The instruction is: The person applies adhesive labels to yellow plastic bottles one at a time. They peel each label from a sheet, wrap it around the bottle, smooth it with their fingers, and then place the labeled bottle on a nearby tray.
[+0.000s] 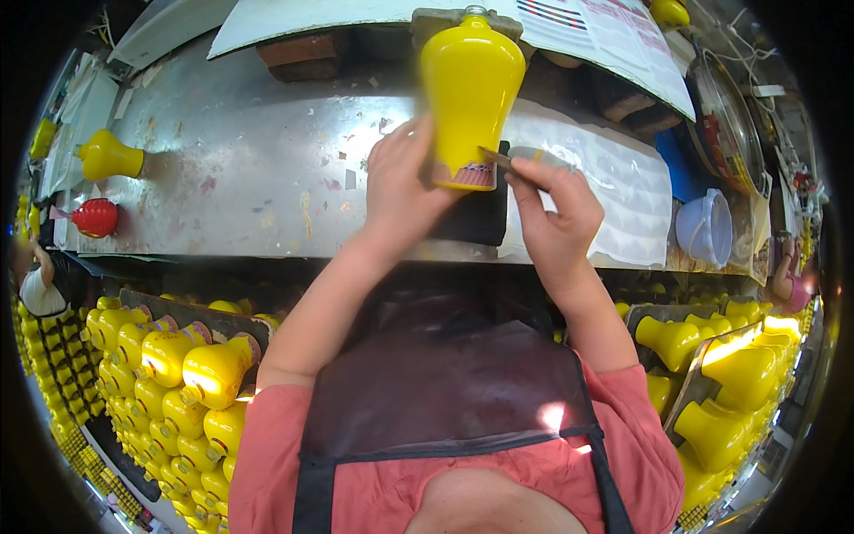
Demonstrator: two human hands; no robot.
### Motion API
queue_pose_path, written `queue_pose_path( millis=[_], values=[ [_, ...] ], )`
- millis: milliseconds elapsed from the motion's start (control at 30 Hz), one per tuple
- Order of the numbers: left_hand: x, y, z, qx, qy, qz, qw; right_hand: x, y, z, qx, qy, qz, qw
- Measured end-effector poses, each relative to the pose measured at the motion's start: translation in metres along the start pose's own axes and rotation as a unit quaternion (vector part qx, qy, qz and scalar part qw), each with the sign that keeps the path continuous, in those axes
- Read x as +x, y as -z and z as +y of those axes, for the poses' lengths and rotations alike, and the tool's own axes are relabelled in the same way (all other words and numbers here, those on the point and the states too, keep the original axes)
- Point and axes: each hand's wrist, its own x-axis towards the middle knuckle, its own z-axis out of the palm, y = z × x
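Note:
A glossy yellow bottle (473, 84), shaped like a vase, is in front of me with its neck pointing away. Its neck end rests at a grey block (420, 25). Around part of its base runs a pink and blue patterned band (477, 173). My left hand (402, 173) is closed on the bottle's left side near the base, fingers partly hidden behind it. Between thumb and fingers, my right hand (559, 203) pinches a thin dark tool (496, 158), its tip at the bottle just above the band. Whether it is a brush or a blade, I cannot tell.
A yellow bottle (111, 155) and a red ribbed object (95, 217) lie on the metal table (240, 178) at left. White sheeting (605, 187) and a pale bucket (704, 227) are at right. Racks of yellow bottles (182, 418) flank me. Other people are at both far edges.

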Motion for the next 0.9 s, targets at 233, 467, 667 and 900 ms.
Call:
queue_pose_path(
  millis=[233,467,667,900],
  values=[
    [-0.003,-0.012,-0.002,-0.031,-0.017,0.043,0.998,0.004,0.009,-0.012,-0.021,-0.02,0.003,1.0],
    [-0.011,-0.004,0.0,0.033,-0.047,0.063,0.996,-0.001,0.01,-0.013,-0.05,0.061,-0.022,0.997],
    [-0.001,-0.006,-0.001,-0.012,-0.014,0.01,1.0,-0.002,0.002,-0.015,0.017,0.149,-0.022,0.988],
    [-0.003,-0.003,-0.002,-0.002,-0.071,0.039,0.997,0.009,0.002,-0.018,0.017,0.141,-0.027,0.989]
  ],
)
